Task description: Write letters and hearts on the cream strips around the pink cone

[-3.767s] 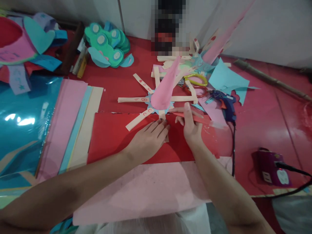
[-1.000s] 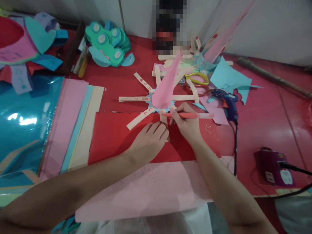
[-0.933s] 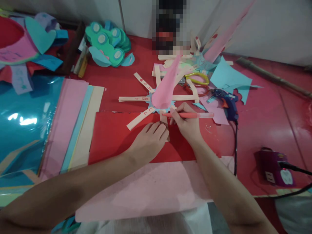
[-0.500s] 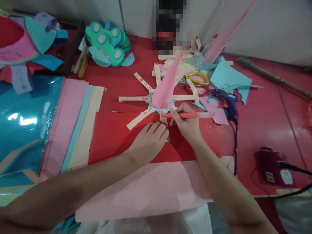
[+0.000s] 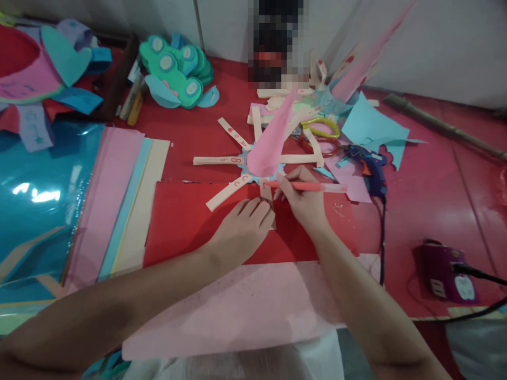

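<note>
**First:** Head view. Where is the item, and who holds it?

**Second:** The paper strip (image 5: 266, 194) runs from the foot of the pink cone (image 5: 268, 145) toward the person, over the red sheet (image 5: 178, 227) on the counter (image 5: 435, 200). The left hand (image 5: 245, 224) lies palm down across its outer part; whether the fingers pinch or merely press, I cannot tell. The right hand (image 5: 303, 198) is closed around a red pen (image 5: 309, 187), tip at the strip. The two hands are just beside each other.

**First:** Handling?

**Second:** In my judgement, the strip is very light, thin and easily creased; best held flat near its outer end, without tugging at the cone. The pen should be light, stiff and rather smooth; grip it low, near the tip. The cone looks like rolled paper, probably easily dented; take it by the foot, not the point.

**First:** Changes?

**Second:** About four seconds ago the right hand stood off, thumb raised, pen tip right of the strip. It has since shifted left onto it. A short red mark shows there; half a second ago, less of it did. The left hand is practically unmoved.
</note>
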Available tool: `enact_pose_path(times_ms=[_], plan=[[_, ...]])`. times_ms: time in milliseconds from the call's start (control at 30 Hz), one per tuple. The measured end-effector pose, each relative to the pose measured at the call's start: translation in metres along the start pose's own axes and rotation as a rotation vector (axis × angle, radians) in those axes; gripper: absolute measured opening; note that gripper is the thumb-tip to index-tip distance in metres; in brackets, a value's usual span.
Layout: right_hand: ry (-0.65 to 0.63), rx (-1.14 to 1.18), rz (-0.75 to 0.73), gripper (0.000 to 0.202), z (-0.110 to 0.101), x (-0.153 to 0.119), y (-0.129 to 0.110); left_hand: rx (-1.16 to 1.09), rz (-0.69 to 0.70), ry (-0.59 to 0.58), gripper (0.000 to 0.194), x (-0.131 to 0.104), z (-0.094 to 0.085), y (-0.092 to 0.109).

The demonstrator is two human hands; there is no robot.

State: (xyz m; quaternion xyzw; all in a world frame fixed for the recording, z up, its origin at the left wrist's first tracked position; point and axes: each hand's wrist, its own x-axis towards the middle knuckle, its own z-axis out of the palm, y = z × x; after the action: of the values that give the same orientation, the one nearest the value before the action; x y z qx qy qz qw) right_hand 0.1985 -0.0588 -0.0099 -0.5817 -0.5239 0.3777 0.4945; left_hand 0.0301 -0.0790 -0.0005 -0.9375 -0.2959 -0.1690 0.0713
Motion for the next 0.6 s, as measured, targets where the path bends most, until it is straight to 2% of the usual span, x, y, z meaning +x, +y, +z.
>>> enact_pose_path(times_ms=[600], plan=[[-0.002, -0.105, -0.043, 0.023, 0.0003, -0.0017, 0.0015, 0.02, 0.012, 0.048, 0.026, 0.0012, -0.0012, 0.0004]])
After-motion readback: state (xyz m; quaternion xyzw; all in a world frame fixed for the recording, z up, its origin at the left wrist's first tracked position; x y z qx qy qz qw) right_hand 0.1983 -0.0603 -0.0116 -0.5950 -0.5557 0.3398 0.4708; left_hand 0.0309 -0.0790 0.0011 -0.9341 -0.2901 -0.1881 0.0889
